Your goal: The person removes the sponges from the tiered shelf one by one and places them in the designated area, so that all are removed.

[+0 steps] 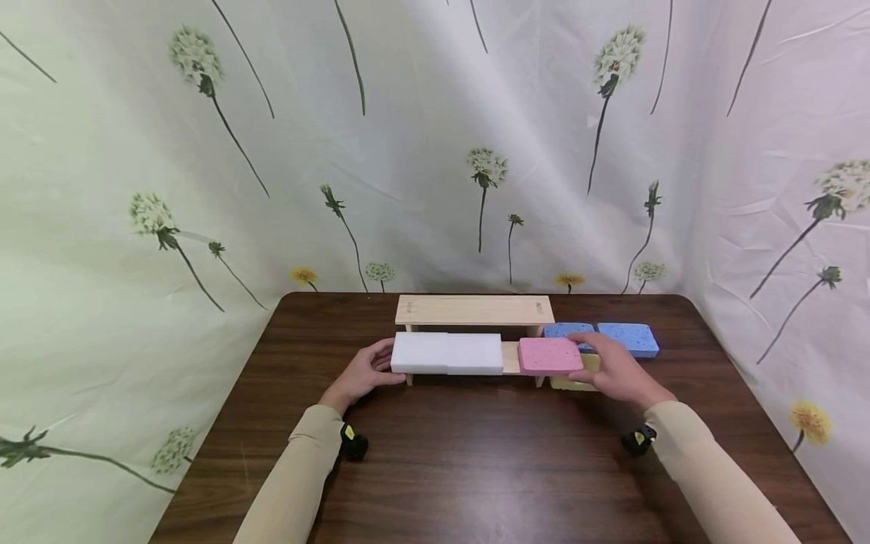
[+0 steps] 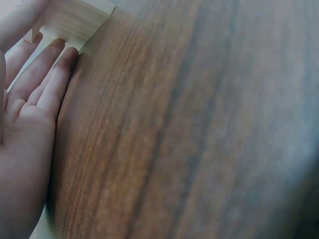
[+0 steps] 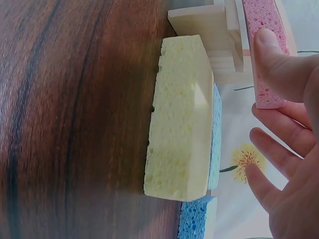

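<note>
My right hand [image 1: 618, 370] pinches a pink sponge [image 1: 550, 356] between thumb and forefinger at its right end, with the other fingers spread in the right wrist view. The sponge is over the right end of the lower front shelf of a light wooden two-step rack [image 1: 476, 308]. Two white foam blocks [image 1: 445, 353] lie end to end on that shelf, a strip of bare wood between them and the pink sponge. At their left end rests my left hand [image 1: 367, 372], thumb along the front and fingers fairly straight. The white blocks are out of sight in the left wrist view.
A yellow sponge [image 3: 174, 119] stands on the brown table [image 1: 476, 468] right of the rack, partly behind my right hand. Two blue sponges [image 1: 628, 338] lie behind it, side by side. Flower-printed cloth [image 1: 435, 151] hangs around the table's back and sides.
</note>
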Demonstrator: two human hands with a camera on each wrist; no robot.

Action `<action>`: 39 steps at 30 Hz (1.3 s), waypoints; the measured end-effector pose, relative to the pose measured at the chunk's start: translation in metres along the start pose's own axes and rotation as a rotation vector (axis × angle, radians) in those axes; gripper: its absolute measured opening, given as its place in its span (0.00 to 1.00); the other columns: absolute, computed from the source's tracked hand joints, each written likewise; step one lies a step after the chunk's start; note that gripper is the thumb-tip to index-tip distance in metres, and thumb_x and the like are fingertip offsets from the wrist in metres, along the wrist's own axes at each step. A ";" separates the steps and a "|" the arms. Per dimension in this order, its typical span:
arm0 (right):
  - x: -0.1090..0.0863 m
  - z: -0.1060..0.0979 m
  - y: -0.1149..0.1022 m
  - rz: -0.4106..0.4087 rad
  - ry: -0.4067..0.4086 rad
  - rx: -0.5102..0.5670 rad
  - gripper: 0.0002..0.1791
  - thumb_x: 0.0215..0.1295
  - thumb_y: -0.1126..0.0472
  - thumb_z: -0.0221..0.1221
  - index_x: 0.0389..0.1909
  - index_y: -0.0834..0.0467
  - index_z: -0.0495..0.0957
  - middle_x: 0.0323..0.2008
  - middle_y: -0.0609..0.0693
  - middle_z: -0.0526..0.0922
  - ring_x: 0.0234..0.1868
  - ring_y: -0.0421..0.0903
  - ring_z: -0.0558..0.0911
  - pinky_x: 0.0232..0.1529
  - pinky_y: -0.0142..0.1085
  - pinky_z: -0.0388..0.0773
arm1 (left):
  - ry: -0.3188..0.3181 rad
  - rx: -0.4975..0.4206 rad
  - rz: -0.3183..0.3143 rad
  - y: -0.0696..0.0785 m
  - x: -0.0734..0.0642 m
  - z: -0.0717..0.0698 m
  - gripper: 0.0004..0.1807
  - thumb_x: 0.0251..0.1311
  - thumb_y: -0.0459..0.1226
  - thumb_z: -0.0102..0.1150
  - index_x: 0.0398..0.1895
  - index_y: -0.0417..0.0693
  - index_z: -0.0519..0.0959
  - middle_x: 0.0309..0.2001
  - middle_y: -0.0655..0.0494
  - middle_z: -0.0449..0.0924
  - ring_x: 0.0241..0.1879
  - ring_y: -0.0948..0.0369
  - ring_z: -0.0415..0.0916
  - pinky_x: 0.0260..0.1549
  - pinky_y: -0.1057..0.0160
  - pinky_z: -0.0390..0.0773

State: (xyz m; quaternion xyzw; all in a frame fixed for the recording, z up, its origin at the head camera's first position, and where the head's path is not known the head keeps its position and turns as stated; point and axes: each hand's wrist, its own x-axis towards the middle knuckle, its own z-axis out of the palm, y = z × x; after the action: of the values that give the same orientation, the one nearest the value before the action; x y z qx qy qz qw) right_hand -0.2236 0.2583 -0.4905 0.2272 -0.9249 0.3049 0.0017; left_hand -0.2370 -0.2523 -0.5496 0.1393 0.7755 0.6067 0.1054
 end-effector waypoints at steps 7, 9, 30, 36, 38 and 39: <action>-0.005 -0.004 0.006 0.056 0.003 0.011 0.37 0.61 0.60 0.76 0.70 0.59 0.74 0.67 0.61 0.78 0.69 0.65 0.74 0.67 0.69 0.71 | 0.000 -0.012 -0.016 0.000 0.000 0.001 0.45 0.58 0.28 0.77 0.77 0.34 0.64 0.73 0.34 0.69 0.73 0.42 0.68 0.72 0.54 0.71; -0.008 -0.006 0.008 0.082 -0.002 0.021 0.37 0.62 0.60 0.76 0.71 0.58 0.73 0.68 0.61 0.77 0.70 0.65 0.73 0.68 0.70 0.70 | -0.001 -0.015 -0.015 0.000 0.000 0.000 0.45 0.58 0.28 0.76 0.77 0.34 0.64 0.73 0.34 0.68 0.73 0.42 0.67 0.72 0.54 0.71; -0.028 -0.023 0.027 0.036 0.089 -0.022 0.38 0.63 0.60 0.75 0.71 0.65 0.71 0.68 0.66 0.75 0.69 0.66 0.72 0.68 0.69 0.68 | -0.003 -0.024 -0.005 0.000 0.000 0.001 0.44 0.58 0.28 0.76 0.77 0.33 0.64 0.74 0.34 0.68 0.73 0.41 0.68 0.71 0.56 0.72; -0.036 -0.027 0.029 0.056 0.104 -0.011 0.37 0.63 0.61 0.75 0.71 0.64 0.71 0.68 0.66 0.75 0.69 0.67 0.72 0.67 0.71 0.67 | -0.003 -0.028 -0.007 0.000 0.001 0.001 0.44 0.58 0.27 0.76 0.77 0.33 0.64 0.74 0.34 0.68 0.73 0.42 0.68 0.70 0.58 0.73; -0.038 -0.029 0.031 0.068 0.103 -0.014 0.37 0.64 0.62 0.74 0.71 0.64 0.71 0.68 0.66 0.75 0.69 0.67 0.71 0.67 0.71 0.67 | -0.003 -0.034 -0.006 0.000 0.001 0.001 0.44 0.58 0.26 0.76 0.77 0.34 0.65 0.74 0.34 0.68 0.73 0.42 0.68 0.70 0.58 0.73; -0.039 -0.030 0.031 0.072 0.103 -0.018 0.37 0.64 0.63 0.74 0.71 0.64 0.70 0.68 0.67 0.75 0.69 0.67 0.71 0.67 0.71 0.67 | -0.003 -0.034 -0.003 0.000 0.001 0.001 0.44 0.58 0.26 0.76 0.77 0.33 0.65 0.74 0.34 0.68 0.73 0.42 0.68 0.70 0.58 0.72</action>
State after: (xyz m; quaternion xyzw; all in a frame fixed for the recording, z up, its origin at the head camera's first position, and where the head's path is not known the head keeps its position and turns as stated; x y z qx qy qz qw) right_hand -0.2057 0.3140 -0.4894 0.1778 -0.9339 0.3076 0.0404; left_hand -0.2377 -0.2511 -0.5502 0.1372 0.7651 0.6194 0.1099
